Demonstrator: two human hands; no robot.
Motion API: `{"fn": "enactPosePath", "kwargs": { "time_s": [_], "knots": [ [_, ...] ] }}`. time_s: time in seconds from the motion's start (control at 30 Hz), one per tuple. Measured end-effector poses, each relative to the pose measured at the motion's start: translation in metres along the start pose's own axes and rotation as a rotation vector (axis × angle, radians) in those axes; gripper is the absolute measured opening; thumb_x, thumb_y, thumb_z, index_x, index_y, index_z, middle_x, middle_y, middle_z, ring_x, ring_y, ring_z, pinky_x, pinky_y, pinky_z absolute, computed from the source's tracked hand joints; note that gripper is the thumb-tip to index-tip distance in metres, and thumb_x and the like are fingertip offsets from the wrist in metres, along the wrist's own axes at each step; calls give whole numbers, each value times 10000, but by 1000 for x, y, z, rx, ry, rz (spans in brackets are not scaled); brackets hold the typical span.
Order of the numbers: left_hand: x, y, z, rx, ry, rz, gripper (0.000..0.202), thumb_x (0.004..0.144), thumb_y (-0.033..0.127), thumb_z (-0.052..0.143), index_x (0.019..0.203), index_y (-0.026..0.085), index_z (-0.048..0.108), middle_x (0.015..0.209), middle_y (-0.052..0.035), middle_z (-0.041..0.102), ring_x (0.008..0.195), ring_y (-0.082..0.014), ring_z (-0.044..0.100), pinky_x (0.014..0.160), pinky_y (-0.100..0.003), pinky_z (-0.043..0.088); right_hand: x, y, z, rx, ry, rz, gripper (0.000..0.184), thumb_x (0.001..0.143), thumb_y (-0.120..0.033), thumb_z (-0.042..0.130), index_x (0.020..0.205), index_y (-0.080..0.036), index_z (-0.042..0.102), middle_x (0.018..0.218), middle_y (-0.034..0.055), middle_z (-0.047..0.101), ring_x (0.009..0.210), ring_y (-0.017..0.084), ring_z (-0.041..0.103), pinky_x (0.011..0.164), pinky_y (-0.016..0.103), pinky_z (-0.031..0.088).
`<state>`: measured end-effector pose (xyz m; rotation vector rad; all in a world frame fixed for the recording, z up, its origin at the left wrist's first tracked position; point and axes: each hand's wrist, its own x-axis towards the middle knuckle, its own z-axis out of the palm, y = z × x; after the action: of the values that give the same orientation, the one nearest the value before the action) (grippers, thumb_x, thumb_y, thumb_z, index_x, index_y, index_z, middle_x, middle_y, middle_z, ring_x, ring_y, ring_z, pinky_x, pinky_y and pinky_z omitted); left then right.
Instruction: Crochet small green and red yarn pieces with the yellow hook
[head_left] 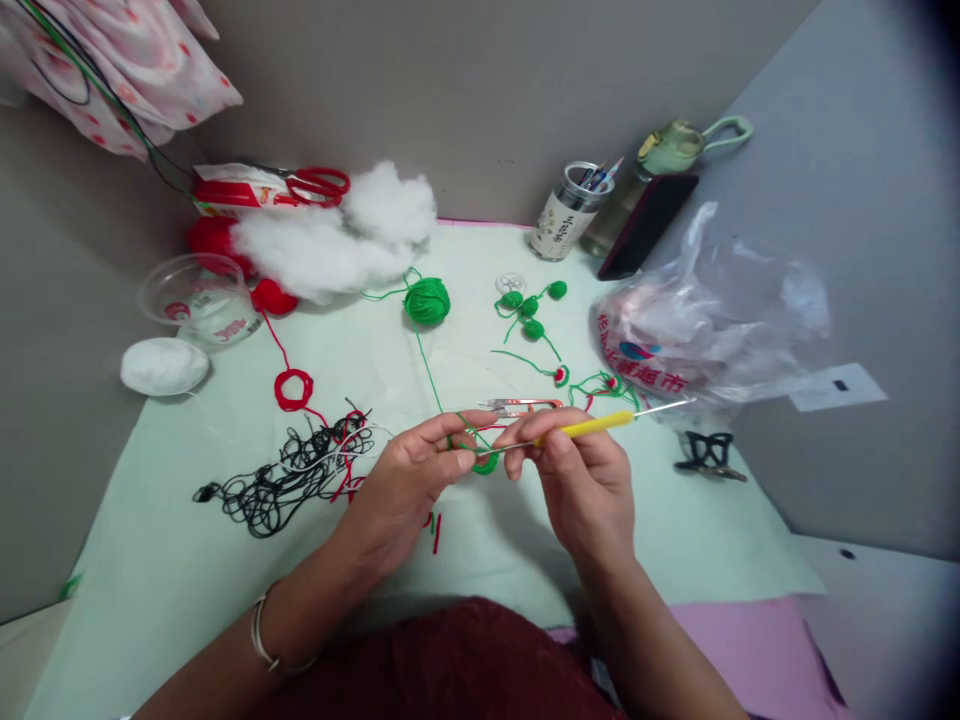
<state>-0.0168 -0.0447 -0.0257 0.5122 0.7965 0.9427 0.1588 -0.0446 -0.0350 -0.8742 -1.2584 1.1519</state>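
Observation:
My right hand (581, 475) is closed around a crochet hook (592, 427) with a yellow handle, its thin metal tip pointing left. My left hand (409, 465) pinches a small piece of green crochet (486, 462), with yarn running over the raised index finger. The hook's tip meets the green piece between both hands. From there a strand leads up to a green yarn ball (427, 301) on the table. Just behind my fingers lie thread snips (525, 407) with orange handles, partly hidden by my right hand.
Tangled black yarn (274, 480) and a red yarn ring (293, 390) lie left, near white stuffing (322, 245) and red scissors (319, 186). Small green crocheted balls (532, 329), a pen can (562, 225), a phone (649, 225) and a plastic bag (697, 320) are right. Walls surround the table.

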Motion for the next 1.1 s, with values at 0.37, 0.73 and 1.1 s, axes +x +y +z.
{"fn": "enactPosePath", "kwargs": {
  "time_s": [0.37, 0.73, 1.1],
  "knots": [
    [0, -1, 0, -187, -63, -96, 377, 842, 232, 827, 1215, 200, 793, 988, -54, 781, 917, -161, 685, 922, -284, 509, -10, 0, -1, -644, -40, -442, 302, 999, -146, 626, 1217, -309, 756, 1041, 51, 782, 910, 214, 757, 778, 367, 657],
    [-1, -8, 5, -49, 60, 14, 512, 806, 267, 864, 1305, 223, 758, 854, 2, 732, 805, -149, 658, 849, -277, 502, -10, 11, 5, -854, -57, -607, 353, 978, -121, 655, 1242, -328, 765, 1108, 53, 771, 963, 203, 742, 783, 330, 630],
    [1, -4, -6, -75, 19, -34, 244, 785, 219, 834, 1028, 218, 856, 912, -8, 754, 886, -150, 670, 969, -307, 484, 2, 2, -2, 81, 79, -10, 159, 1009, -288, 669, 980, -258, 823, 889, 33, 742, 668, 140, 650, 569, 285, 529]
  ]
}}
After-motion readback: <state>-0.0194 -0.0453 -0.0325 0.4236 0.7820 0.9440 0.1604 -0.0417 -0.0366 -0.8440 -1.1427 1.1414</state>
